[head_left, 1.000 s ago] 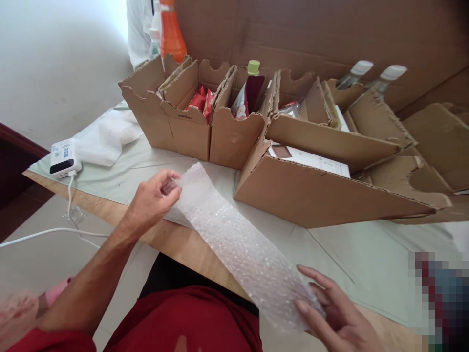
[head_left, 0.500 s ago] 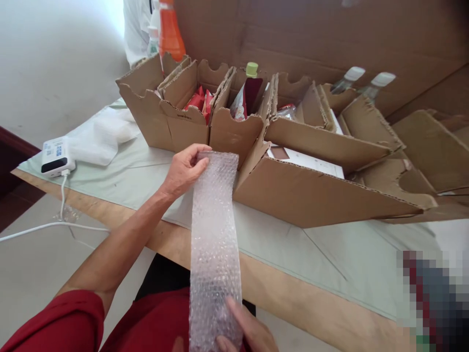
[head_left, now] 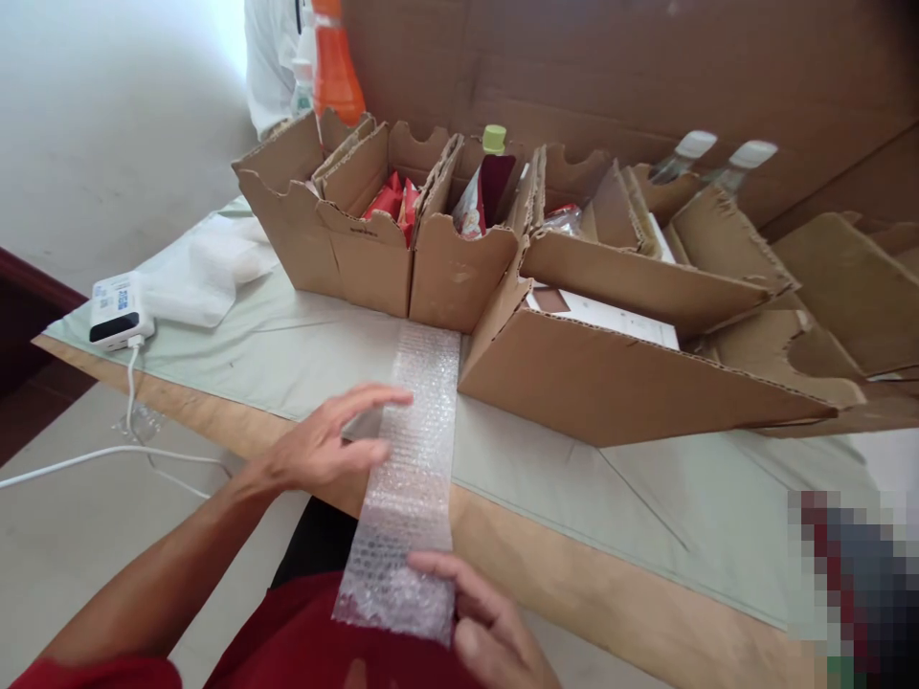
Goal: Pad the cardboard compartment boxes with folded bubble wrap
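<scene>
A long strip of clear bubble wrap lies flat on the table, its far end against the cardboard boxes and its near end hanging over the table edge above my red clothing. My left hand rests at the strip's left edge, fingers stretched out and flat, touching it. My right hand is at the bottom of the view, fingers pressing on the strip's near end.
A row of open cardboard boxes holds red packets, a pouch with a green cap and bottles. A long low box stands to the right. A white power bank with a cable and folded wrap lie at the left.
The strip was held up by its far end in my left hand; now it lies flat on the table, and my left hand has let go and slid back along its left edge.
</scene>
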A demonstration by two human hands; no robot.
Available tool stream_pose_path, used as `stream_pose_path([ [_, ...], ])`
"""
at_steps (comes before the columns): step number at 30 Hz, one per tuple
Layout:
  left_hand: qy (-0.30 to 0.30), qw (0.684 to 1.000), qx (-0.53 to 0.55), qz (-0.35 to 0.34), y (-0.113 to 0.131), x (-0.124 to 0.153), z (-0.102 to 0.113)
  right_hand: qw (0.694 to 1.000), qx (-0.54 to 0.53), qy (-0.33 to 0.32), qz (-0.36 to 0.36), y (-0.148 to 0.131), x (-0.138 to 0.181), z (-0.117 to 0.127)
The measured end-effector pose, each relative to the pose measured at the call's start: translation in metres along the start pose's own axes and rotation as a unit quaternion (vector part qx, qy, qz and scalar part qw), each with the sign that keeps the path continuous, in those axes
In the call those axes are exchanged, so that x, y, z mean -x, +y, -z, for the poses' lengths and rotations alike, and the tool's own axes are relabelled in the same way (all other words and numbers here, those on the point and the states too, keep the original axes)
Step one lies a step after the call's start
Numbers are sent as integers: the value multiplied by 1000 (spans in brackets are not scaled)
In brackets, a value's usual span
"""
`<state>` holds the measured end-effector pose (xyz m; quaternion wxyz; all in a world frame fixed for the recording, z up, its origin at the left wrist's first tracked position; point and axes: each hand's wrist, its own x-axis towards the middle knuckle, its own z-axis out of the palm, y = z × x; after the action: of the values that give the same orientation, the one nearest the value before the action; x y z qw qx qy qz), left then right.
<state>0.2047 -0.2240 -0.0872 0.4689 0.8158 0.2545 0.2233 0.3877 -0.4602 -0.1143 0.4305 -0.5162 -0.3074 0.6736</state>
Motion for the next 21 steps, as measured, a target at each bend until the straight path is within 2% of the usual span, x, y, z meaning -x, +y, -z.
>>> stream_pose_path([
  [2, -56, 995, 82, 15, 6, 35, -2, 997, -70, -14, 32, -18, -17, 6],
  [4, -38, 996, 74, 44, 8, 52, -11, 993, -89, 1, 79, -34, -39, 10],
  [8, 79, 990, -45, 106, 1, 37, -37, 987, -58, 41, 142, -48, -71, 14],
  [11, 120, 975, -134, 127, -11, 19, -47, 965, 55, 165, 197, -43, -71, 19],
  [12, 122, 971, -160, 130, -15, 15, -49, 944, 126, 208, 221, -39, -68, 21],
  [14, 117, 966, -196, 126, -23, 11, -51, 877, 300, 250, 279, -32, -63, 23],
  [16, 118, 963, -217, 106, -28, 9, -53, 793, 462, 227, 326, -27, -64, 23],
  [18, 130, 960, -234, 84, -30, 9, -55, 721, 570, 187, 348, -26, -73, 22],
  [20, 152, 955, -248, 58, -27, 11, -55, 675, 627, 166, 353, -28, -83, 20],
  [21, 162, 954, -249, 42, -24, 14, -53, 662, 640, 160, 355, -31, -87, 19],
])
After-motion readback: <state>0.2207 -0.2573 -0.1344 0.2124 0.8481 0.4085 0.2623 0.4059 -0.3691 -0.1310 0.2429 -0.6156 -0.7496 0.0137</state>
